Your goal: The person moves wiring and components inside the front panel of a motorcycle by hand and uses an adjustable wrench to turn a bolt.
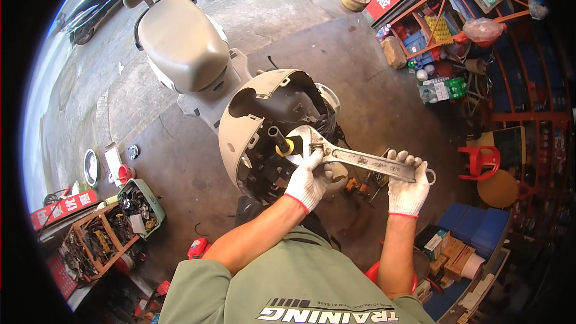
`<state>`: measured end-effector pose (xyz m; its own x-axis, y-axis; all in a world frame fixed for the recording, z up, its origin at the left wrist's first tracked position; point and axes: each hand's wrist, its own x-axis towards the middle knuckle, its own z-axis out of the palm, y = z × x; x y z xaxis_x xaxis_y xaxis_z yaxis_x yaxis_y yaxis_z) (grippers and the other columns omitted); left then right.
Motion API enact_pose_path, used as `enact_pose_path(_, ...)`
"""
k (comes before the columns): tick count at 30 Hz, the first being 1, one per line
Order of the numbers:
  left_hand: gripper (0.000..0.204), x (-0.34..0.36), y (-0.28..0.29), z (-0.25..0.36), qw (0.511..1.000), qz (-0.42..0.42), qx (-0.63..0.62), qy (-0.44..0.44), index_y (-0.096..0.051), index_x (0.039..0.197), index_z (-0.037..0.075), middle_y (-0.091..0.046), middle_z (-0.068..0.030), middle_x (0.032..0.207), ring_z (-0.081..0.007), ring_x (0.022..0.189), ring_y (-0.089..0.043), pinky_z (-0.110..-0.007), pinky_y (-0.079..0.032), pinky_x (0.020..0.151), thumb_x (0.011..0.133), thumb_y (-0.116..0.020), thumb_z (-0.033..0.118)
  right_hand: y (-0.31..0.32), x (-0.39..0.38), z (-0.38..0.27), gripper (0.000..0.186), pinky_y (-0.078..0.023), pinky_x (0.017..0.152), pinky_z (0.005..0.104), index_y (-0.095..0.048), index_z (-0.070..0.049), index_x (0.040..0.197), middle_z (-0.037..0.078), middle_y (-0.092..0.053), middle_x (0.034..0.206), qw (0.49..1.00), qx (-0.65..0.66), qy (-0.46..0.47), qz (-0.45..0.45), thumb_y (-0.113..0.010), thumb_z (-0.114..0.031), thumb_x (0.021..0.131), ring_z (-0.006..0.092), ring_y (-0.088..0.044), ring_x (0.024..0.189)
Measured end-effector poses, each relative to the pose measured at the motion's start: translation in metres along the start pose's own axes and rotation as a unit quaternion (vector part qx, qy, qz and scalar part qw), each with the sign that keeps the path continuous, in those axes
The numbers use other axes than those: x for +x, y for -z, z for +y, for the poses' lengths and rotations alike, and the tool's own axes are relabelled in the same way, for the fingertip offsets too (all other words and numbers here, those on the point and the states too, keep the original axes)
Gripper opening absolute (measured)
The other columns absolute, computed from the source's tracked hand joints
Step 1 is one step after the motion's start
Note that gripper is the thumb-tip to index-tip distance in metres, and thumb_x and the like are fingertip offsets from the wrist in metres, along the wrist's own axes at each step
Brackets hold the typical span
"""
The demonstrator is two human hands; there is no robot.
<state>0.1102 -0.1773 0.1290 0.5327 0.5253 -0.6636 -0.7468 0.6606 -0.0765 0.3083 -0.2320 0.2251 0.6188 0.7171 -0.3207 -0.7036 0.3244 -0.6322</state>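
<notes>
Across the front of a scooter I hold a large silver adjustable wrench [366, 160], its jaws pointing left. My right hand [410, 187], in a white knit glove, is wrapped round the handle near its ringed end. Gloved as well, my left hand [309, 182] grips the wrench just behind its head, fingers closed, thumb up by the adjusting screw. Beside the jaws stands a dark upright steering tube [275, 133] with a yellow ring [284, 148] around it. I cannot tell whether the jaws touch the ring. A beige front shell [239, 138] curves round the tube.
The scooter's beige seat [187, 42] lies beyond the shell. At left are a green tool bin [157, 207] and a wooden tray of tools [99, 243]. Orange shelving [441, 15], a red stool [480, 162] and blue boxes [465, 225] line the right side.
</notes>
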Motion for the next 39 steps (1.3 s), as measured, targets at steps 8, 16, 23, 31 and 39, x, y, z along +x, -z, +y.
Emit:
enact_pose_path(8,0.013,0.002,0.004,0.005,1.000,0.003,-0.031,0.000,-0.060,0.108,0.010,-0.064,-0.0039,0.087,-0.0135,0.069,-0.059,-0.026,-0.053,0.062,0.103,-0.058,0.021,-0.021,0.039,0.018,0.036,-0.050,0.099,0.0568,-0.058,-0.006,0.083,0.009,-0.060,0.083,0.999,-0.022,-0.041,0.005,-0.048,-0.031,0.106,0.0293,-0.061,0.087)
enact_pose_path(16,0.028,-0.042,0.011,0.024,0.965,-0.064,0.255,0.013,-0.059,0.122,0.002,-0.064,-0.0050,0.101,-0.0121,0.087,-0.060,-0.028,-0.052,0.077,0.100,-0.059,0.018,-0.098,0.133,0.053,0.037,-0.051,0.076,0.0446,-0.052,-0.010,0.080,0.002,-0.049,0.065,0.988,-0.051,-0.139,-0.036,-0.047,-0.035,0.107,0.0210,-0.050,0.060)
enact_pose_path(23,0.027,-0.056,0.035,0.064,0.600,0.082,0.647,-0.464,-0.061,0.115,0.002,-0.067,-0.0160,0.106,-0.0303,0.091,-0.069,-0.034,-0.055,0.085,0.090,-0.066,0.011,-0.162,0.175,0.080,0.032,-0.050,0.073,0.0465,-0.055,-0.010,0.083,0.001,-0.050,0.063,0.963,-0.141,-0.207,-0.097,-0.050,-0.031,0.106,0.0206,-0.048,0.057)
enact_pose_path(31,0.056,-0.028,0.013,0.104,0.532,0.031,0.800,-0.275,-0.053,0.134,0.003,-0.062,-0.0206,0.123,-0.0376,0.116,-0.060,-0.042,-0.046,0.102,0.085,-0.074,0.021,-0.159,0.155,-0.012,0.031,-0.048,0.079,0.0444,-0.054,-0.008,0.085,0.002,-0.048,0.067,0.977,-0.127,-0.039,-0.166,-0.049,-0.030,0.106,0.0208,-0.047,0.064)
enact_pose_path(39,0.031,-0.021,0.017,0.092,0.555,0.028,0.764,-0.328,-0.065,0.113,0.006,-0.069,-0.0183,0.100,-0.0363,0.098,-0.067,-0.043,-0.050,0.087,0.087,-0.071,0.022,-0.028,0.060,-0.077,0.027,-0.044,0.079,0.0400,-0.054,-0.009,0.089,0.001,-0.044,0.070,0.972,-0.187,0.053,-0.129,-0.050,-0.031,0.106,0.0189,-0.044,0.066)
